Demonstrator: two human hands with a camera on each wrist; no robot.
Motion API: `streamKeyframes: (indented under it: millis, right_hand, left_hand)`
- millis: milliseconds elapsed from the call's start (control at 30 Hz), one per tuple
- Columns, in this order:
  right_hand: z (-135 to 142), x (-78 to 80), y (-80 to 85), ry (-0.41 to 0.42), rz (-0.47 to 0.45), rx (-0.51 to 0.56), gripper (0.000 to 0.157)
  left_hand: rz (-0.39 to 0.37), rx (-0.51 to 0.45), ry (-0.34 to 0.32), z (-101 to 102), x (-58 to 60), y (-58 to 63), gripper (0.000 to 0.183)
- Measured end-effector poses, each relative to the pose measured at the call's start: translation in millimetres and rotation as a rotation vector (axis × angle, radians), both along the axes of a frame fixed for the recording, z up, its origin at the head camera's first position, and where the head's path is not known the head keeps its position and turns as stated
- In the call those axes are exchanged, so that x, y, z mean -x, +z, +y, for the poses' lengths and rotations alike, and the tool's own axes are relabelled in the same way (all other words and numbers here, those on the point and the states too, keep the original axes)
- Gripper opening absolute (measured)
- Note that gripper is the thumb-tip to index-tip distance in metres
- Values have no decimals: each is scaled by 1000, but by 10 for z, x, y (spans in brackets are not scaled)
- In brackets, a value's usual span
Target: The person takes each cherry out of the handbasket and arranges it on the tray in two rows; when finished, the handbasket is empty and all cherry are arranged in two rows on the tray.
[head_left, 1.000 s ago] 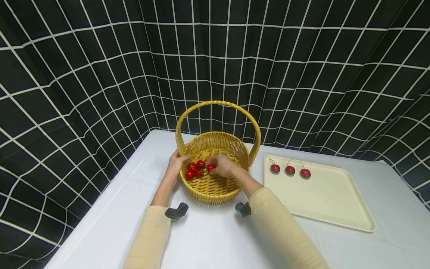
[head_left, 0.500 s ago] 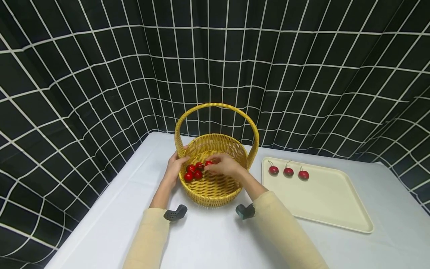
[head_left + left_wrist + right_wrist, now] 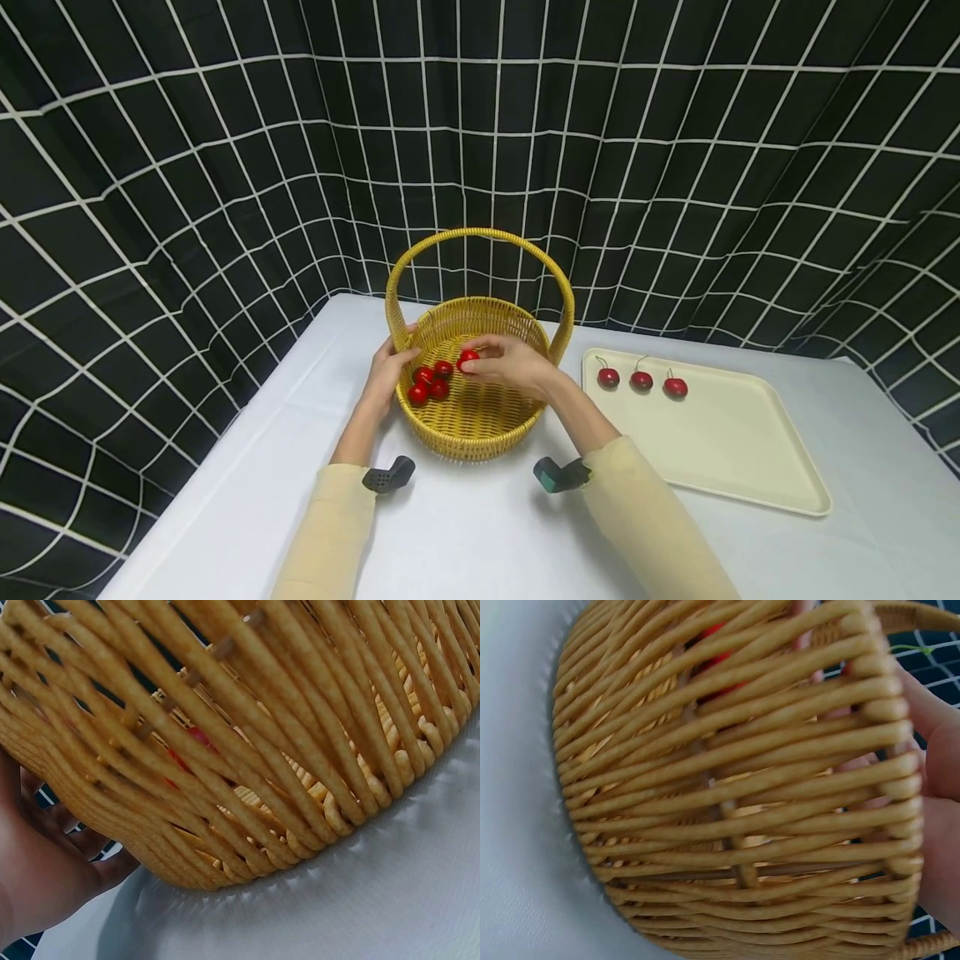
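A yellow wicker basket (image 3: 471,450) with a tall arched handle stands on the white cloth. My left hand (image 3: 385,372) holds its left side at the foot of the handle, thumb over the rim; in the left wrist view that hand (image 3: 45,862) curls against the wicker (image 3: 285,750). Between thumb and fingers of my right hand (image 3: 517,368) a red cherry (image 3: 468,359) is pinched, over the basket's inside. Several more cherries (image 3: 423,375) lie clustered in the basket's left part. The right wrist view has the wicker wall (image 3: 742,802) largely covering the right hand (image 3: 941,787).
Right of the basket lies a cream tray (image 3: 738,442). Three dark red cherries (image 3: 641,381) with stems sit in a row near its far left corner. A black curtain (image 3: 495,100) with white grid lines hangs behind the table (image 3: 465,533).
My right hand has picked up a cherry beside the cluster and lifted it slightly, drawing away from the others. The left hand keeps its hold on the basket.
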State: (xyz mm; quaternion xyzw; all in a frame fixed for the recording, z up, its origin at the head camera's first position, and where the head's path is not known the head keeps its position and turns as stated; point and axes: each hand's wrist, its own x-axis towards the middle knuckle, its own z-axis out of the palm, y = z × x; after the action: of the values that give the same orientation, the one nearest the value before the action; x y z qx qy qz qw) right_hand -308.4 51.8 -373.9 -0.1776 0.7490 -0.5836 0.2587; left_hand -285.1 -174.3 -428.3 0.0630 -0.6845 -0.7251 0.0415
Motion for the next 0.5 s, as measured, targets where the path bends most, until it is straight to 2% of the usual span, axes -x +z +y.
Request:
streamKeyframes:
  millis: [133,267,500]
  right_hand:
    - [35,-59,54,9,87,-30,44]
    - [93,-135,98,-11,122,-28,43]
    - [243,-278,192,-35,171,6,39]
  left_hand:
    - [-13,-4,10,-1,3,12,50]
    - [-22,-15,0,-4,-1,29,51]
    - [-38,-18,-29,42,-170,274,52]
